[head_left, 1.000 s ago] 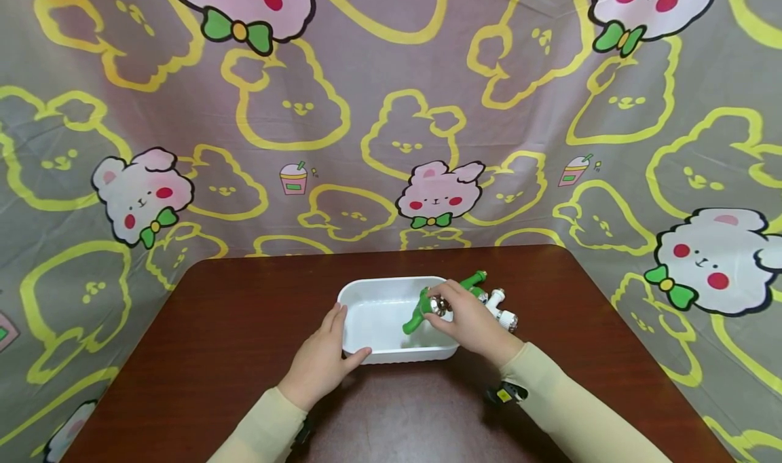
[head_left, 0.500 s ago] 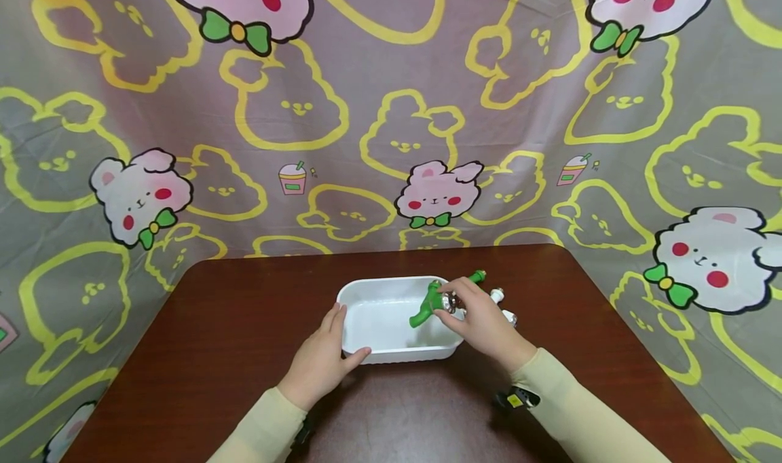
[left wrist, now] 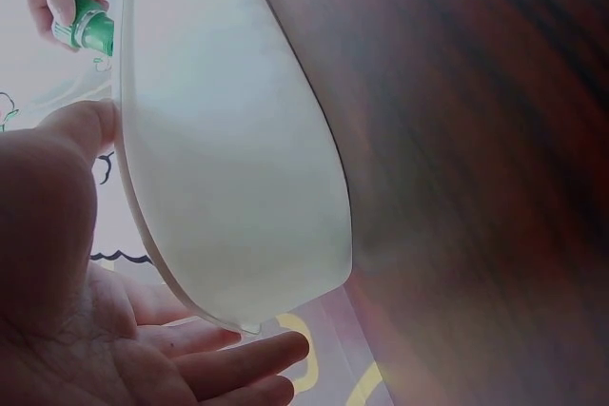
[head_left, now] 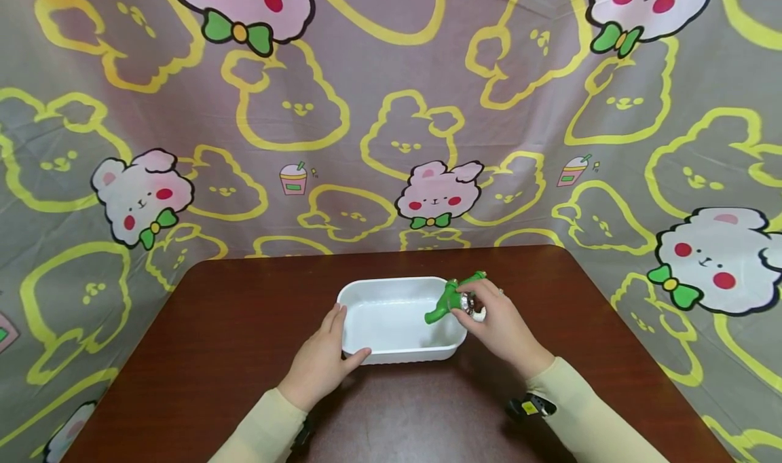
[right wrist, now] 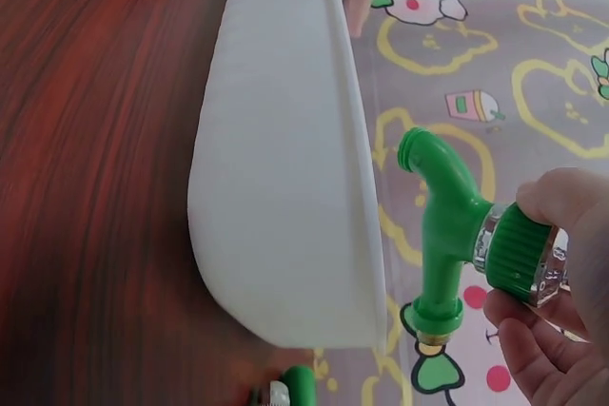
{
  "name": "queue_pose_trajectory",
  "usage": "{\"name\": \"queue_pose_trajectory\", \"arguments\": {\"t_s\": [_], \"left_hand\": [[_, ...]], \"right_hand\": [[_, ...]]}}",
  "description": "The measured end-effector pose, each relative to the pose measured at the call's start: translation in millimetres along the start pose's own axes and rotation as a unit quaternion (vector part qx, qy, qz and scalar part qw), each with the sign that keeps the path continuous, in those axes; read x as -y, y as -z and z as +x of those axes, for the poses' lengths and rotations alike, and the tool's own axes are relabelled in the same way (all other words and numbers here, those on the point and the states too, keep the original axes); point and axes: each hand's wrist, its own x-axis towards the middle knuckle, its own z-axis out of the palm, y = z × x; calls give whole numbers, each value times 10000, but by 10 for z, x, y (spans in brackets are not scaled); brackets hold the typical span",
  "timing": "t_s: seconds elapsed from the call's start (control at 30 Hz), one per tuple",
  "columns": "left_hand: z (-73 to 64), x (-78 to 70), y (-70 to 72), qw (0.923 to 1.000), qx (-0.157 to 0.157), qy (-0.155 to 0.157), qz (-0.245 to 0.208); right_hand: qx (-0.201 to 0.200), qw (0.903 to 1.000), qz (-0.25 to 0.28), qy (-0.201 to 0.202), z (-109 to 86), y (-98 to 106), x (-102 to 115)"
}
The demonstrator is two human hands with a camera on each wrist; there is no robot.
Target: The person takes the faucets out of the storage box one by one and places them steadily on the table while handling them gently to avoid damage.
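Note:
A white plastic basin [head_left: 391,324] sits on the table, seen from its sides in both wrist views. My left hand [head_left: 324,354] rests against its left end, fingers straight along the outside and thumb at the near rim. My right hand [head_left: 504,327] pinches a green water tap [right wrist: 447,225] by its ribbed green and chrome knob [right wrist: 519,249]. The tap is raised above rim level, overlapping the basin's right end in the head view, its curved spout [head_left: 435,313] pointing left.
A second green tap [head_left: 478,277] lies on the brown table [head_left: 256,300] behind my right hand. Beside it is a white tap, mostly hidden by that hand. Patterned cloth [head_left: 342,178] hangs behind and along both sides of the table.
My right hand has moved rightward with the green tap, from over the basin's inside to its right end, covering more of the taps behind. My left hand has stayed in place.

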Motion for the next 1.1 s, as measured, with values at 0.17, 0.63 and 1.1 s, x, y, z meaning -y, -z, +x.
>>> {"name": "queue_pose_trajectory", "arguments": {"t_s": [0.17,0.63,1.1], "left_hand": [[0,2,-2,10000,-51,-48,29],[0,18,-16,9999,-104,-81,12],[9,18,-23,9999,-70,-68,50]], "right_hand": [[-236,9997,-91,-29,-55,72,-78],[-543,9964,-483,-446,-235,307,-291],[-323,9917,-826,-935,-437,435,-477]]}}
